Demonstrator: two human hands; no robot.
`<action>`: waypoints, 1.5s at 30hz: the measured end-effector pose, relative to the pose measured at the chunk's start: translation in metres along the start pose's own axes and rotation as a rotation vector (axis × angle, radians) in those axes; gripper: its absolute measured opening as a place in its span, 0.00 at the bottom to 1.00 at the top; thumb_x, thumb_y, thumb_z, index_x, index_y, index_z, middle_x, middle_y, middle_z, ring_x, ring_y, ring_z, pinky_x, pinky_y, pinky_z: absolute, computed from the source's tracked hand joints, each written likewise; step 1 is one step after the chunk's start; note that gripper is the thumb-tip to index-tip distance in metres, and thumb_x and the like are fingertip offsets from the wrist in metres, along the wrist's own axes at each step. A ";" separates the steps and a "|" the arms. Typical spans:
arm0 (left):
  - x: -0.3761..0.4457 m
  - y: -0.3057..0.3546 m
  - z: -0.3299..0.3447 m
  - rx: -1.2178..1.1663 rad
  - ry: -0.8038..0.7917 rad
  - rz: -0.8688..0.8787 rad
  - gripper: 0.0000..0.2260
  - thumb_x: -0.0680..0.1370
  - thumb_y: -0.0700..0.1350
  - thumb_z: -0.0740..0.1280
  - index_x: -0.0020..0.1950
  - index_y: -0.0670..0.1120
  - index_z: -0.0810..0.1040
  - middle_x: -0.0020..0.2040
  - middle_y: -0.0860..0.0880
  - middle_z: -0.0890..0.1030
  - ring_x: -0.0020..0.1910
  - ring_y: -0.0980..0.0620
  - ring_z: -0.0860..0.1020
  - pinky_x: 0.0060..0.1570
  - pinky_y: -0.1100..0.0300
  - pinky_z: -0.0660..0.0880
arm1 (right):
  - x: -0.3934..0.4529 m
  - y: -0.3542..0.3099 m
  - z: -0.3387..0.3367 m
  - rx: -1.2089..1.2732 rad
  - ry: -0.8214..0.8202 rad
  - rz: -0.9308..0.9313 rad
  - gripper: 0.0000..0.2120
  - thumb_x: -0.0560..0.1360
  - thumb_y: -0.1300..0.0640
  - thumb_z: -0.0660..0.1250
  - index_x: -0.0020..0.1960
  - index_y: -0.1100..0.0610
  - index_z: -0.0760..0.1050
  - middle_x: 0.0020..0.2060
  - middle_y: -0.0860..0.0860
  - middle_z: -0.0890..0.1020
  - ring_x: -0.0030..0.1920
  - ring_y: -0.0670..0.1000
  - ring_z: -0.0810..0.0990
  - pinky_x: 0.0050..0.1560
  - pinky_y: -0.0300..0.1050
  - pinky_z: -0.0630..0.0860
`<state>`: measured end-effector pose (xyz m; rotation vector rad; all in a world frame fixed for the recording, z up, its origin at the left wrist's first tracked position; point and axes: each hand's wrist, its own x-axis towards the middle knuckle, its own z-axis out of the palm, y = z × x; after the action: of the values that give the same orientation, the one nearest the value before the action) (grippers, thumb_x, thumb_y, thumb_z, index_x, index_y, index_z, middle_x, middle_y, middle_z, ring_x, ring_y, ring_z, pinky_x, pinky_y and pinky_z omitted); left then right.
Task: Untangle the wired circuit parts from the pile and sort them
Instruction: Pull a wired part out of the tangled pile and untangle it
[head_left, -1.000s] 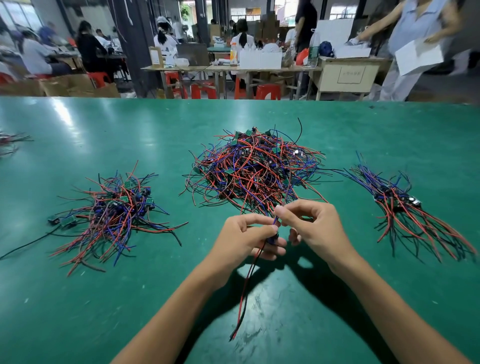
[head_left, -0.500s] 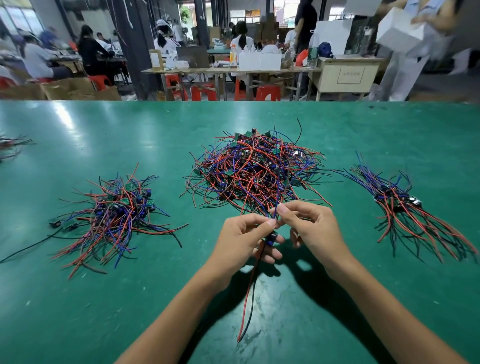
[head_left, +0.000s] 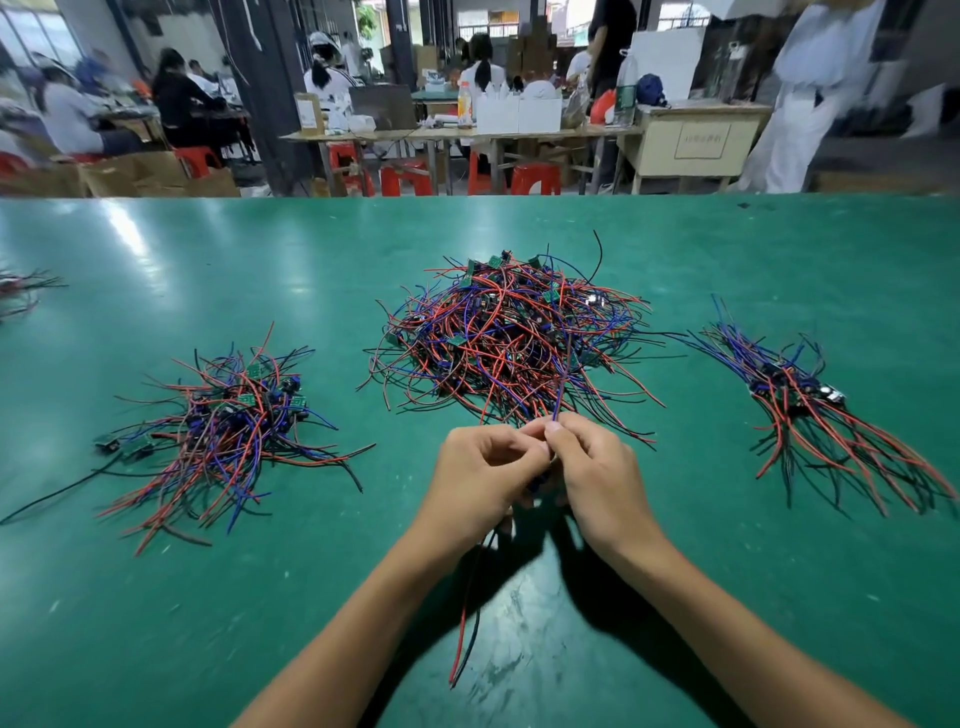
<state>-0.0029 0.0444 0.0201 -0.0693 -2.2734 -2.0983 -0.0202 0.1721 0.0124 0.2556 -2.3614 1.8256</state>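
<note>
Both hands closer together than a second ago: left hand and right hand pinching one wired part, probably freed from central pile just beyond.

Bright overhead glare streaks the table; blurred background, wide-angle edges.

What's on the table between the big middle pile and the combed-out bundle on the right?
Head view: mostly bare green table between the middle pile and right bundle; only stray blue and black wire ends from each reach into the gap.
</note>
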 end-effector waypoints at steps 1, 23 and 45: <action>0.001 0.000 0.000 0.003 -0.012 -0.002 0.12 0.78 0.37 0.70 0.34 0.47 0.84 0.37 0.37 0.84 0.22 0.53 0.75 0.18 0.63 0.70 | 0.000 0.000 0.002 0.002 0.019 0.011 0.15 0.76 0.49 0.57 0.42 0.48 0.82 0.34 0.44 0.84 0.35 0.46 0.81 0.38 0.45 0.76; 0.002 0.001 -0.012 0.037 -0.207 -0.090 0.08 0.78 0.40 0.72 0.39 0.45 0.85 0.35 0.44 0.85 0.27 0.52 0.75 0.26 0.64 0.72 | 0.032 -0.008 -0.044 0.882 0.016 0.469 0.14 0.84 0.54 0.58 0.49 0.57 0.80 0.41 0.52 0.87 0.39 0.48 0.80 0.43 0.40 0.79; 0.010 -0.005 -0.036 0.115 -0.195 -0.065 0.08 0.81 0.48 0.69 0.51 0.48 0.87 0.39 0.48 0.86 0.23 0.56 0.72 0.20 0.66 0.67 | 0.034 -0.013 -0.067 0.496 0.222 0.279 0.11 0.85 0.54 0.60 0.50 0.55 0.80 0.36 0.51 0.87 0.32 0.47 0.85 0.32 0.38 0.81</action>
<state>-0.0130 0.0082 0.0181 -0.2071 -2.5343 -2.0698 -0.0493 0.2324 0.0489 -0.2292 -1.8415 2.4069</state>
